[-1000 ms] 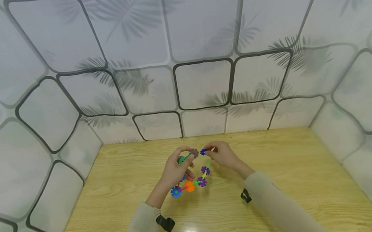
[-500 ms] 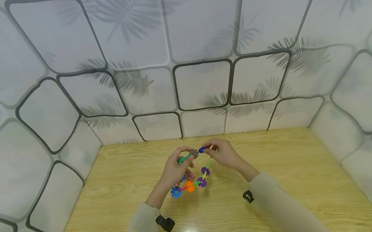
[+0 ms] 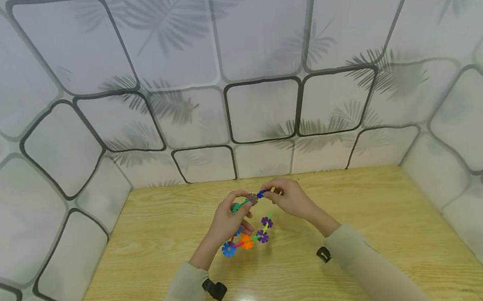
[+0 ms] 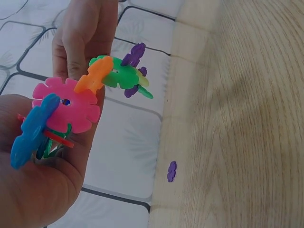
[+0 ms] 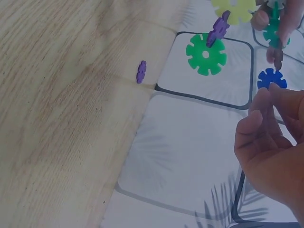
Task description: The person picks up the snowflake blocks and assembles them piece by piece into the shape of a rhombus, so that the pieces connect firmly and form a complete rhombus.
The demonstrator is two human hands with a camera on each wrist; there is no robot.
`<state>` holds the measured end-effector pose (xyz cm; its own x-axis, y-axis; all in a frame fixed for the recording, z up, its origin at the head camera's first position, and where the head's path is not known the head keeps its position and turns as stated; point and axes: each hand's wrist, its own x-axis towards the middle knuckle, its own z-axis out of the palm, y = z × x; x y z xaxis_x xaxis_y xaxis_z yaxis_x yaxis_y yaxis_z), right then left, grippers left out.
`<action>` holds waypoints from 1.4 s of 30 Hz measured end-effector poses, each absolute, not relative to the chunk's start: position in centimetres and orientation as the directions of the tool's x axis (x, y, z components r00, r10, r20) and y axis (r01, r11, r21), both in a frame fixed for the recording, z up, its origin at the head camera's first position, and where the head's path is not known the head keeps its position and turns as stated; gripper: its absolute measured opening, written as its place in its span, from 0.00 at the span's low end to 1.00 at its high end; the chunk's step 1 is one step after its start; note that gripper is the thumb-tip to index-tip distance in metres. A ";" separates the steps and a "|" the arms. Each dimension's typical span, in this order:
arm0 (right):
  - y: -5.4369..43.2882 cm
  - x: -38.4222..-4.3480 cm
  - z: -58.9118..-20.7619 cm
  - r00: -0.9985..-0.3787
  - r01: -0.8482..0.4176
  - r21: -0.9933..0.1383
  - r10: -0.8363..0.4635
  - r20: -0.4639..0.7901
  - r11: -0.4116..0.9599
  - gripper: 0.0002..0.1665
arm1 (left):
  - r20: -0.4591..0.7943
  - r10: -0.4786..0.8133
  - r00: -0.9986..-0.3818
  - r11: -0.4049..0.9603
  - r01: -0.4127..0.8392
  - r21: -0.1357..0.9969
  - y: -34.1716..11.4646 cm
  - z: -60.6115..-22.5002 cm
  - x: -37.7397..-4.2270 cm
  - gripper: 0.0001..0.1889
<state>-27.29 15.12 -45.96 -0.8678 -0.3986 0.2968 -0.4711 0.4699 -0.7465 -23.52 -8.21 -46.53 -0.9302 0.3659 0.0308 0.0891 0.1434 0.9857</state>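
Plastic snowflake discs are joined in a curving chain. My left hand [image 3: 223, 222] grips the chain near one end, thumb and index finger at a brown disc [image 3: 252, 199], with a green disc [image 3: 235, 208] beside it. My right hand [image 3: 292, 200] pinches a dark blue disc [image 5: 271, 77], its slotted edge right at the brown disc. The rest of the chain hangs below: a blue disc [image 3: 229, 249], a pink disc [image 4: 66, 105], an orange disc [image 3: 246, 242], purple and yellow discs, and a green disc [image 5: 205, 54] at the free end. The left palm hides some pieces.
A loose purple disc [image 4: 172, 171] lies on the wooden table [image 3: 328, 279] near its far edge. Patterned white wall panels [image 3: 264, 113] enclose the table at the back and both sides. Black wrist cameras sit at both sleeves.
My right hand has moved slightly left, bringing the dark blue disc from a small gap away up to the brown disc; the disc has also turned. The left hand has stayed nearly still.
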 end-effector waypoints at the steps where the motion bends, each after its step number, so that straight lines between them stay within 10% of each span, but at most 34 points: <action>1: 15.1 -27.3 -46.0 -0.866 -0.476 -0.744 -0.400 0.302 0.469 0.09 | 0.031 0.367 -0.930 0.143 0.090 0.986 -8.2 -46.5 -23.5 0.20; 42: 13.9 -26.9 -45.4 -0.820 -0.558 -0.711 -0.419 0.390 0.428 0.15 | 0.070 0.270 -0.960 0.113 0.104 0.988 -6.0 -47.1 -22.6 0.18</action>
